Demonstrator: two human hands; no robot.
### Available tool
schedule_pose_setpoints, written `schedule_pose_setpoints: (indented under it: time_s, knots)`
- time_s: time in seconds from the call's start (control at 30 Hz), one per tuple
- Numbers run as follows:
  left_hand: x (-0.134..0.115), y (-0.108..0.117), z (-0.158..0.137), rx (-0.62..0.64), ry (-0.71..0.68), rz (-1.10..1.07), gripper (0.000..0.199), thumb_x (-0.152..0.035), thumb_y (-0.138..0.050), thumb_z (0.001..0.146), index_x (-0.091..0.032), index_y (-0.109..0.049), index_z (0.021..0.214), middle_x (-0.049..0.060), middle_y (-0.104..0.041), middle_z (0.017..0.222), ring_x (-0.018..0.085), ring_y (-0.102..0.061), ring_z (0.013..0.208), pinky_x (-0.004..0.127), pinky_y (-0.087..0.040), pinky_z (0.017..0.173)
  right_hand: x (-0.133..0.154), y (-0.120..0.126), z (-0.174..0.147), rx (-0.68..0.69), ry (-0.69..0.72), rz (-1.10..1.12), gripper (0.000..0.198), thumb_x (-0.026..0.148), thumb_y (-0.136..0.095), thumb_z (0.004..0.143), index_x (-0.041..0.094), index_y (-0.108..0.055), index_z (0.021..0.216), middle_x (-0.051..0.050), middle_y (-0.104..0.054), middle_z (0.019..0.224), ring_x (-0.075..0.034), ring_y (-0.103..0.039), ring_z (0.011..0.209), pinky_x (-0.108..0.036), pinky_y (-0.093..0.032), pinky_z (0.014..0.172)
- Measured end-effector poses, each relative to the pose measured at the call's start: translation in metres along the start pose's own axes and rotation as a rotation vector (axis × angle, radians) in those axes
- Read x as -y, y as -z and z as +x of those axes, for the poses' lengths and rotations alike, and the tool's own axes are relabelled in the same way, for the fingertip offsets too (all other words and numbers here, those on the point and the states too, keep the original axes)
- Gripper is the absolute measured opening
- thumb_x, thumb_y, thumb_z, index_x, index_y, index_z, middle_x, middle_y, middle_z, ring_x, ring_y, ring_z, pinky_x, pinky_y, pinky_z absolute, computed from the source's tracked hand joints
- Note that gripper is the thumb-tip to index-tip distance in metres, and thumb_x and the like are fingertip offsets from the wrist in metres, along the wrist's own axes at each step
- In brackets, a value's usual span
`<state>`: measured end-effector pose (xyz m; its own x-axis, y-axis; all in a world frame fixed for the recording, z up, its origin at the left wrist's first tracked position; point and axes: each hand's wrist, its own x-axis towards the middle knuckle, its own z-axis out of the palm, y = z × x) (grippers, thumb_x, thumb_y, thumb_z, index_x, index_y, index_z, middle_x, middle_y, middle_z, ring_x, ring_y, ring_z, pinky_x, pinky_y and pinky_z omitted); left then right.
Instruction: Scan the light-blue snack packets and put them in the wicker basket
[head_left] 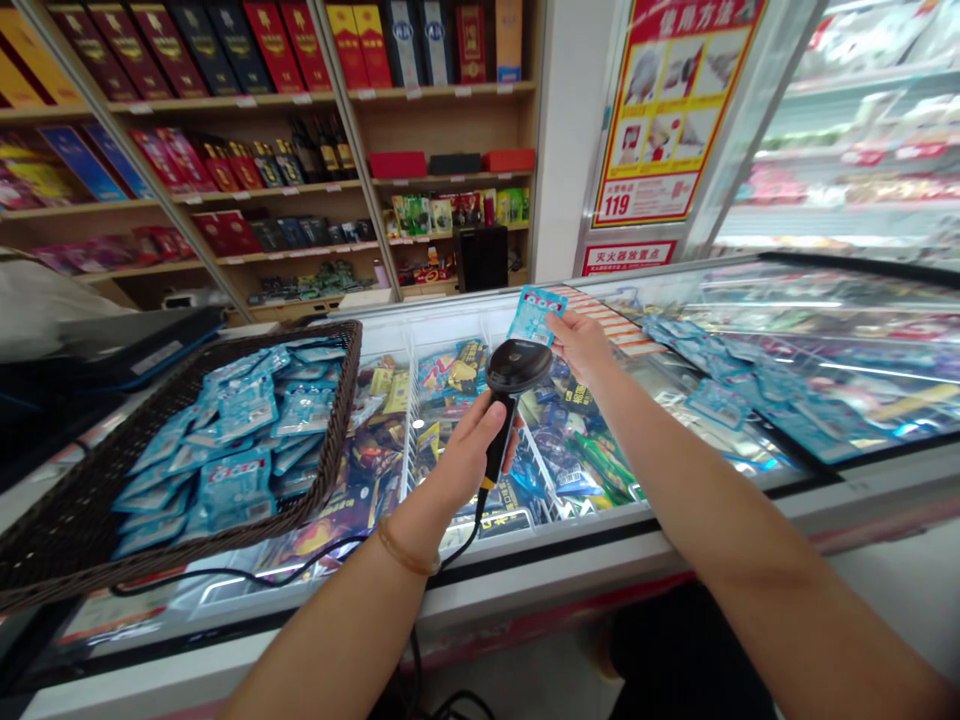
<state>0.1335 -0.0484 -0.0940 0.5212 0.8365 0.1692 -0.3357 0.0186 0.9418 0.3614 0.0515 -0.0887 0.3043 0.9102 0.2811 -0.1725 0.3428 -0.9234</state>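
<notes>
My left hand (474, 445) is wrapped round the handle of a black barcode scanner (517, 368), whose head points away from me. Just beyond it, my right hand (581, 342) pinches a small blue packet (535, 312) by its right edge. The scanner head covers the packet's lower edge. To the left, a dark brown wicker basket (346, 400) holds many similar blue packets (240, 410). More loose blue packets (720, 400) lie on the glass top to the right of my right arm.
Under me is a glass-topped freezer (600, 535) full of colourful bags. The scanner's black cable (247, 575) runs left past the basket and down the front. Shelves of boxes (270, 50) stand behind, and a red and yellow poster (664, 110) hangs on the wall.
</notes>
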Motion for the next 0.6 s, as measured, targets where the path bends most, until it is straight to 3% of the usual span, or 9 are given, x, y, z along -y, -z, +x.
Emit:
schedule_pose_setpoints:
  time_s: [0.37,0.47,0.6]
  knots:
    - [0.008,0.006,0.004,0.037,-0.007,0.012,0.045,-0.060,-0.066,0.080,-0.018,-0.054,0.091,0.001,-0.059,0.080,0.008,-0.051,0.050,0.022,-0.037,0.042,-0.005,0.003,0.004,0.017,0.039,0.000,0.048,0.059,-0.086,0.056,0.021,-0.069,0.078,0.000,-0.072,0.069,-0.021,-0.073,0.077,-0.032,-0.059,0.074]
    - [0.009,0.004,0.007,-0.042,-0.022,0.014,0.049,-0.061,-0.069,0.077,-0.018,-0.054,0.093,0.002,-0.060,0.083,0.008,-0.051,0.048,0.023,-0.038,0.040,-0.014,0.002,0.004,0.001,0.040,0.003,0.046,0.058,-0.085,0.059,0.020,-0.067,0.078,0.000,-0.071,0.069,-0.019,-0.072,0.074,-0.030,-0.059,0.071]
    - [-0.008,0.003,0.010,-0.266,-0.057,0.020,0.051,-0.064,-0.069,0.075,-0.019,-0.054,0.091,-0.002,-0.057,0.072,0.008,-0.048,0.043,0.022,-0.035,0.037,-0.027,-0.009,0.003,-0.106,-0.070,-0.051,0.037,0.049,-0.084,0.067,0.020,-0.062,0.071,0.002,-0.066,0.060,-0.018,-0.070,0.068,-0.029,-0.058,0.066]
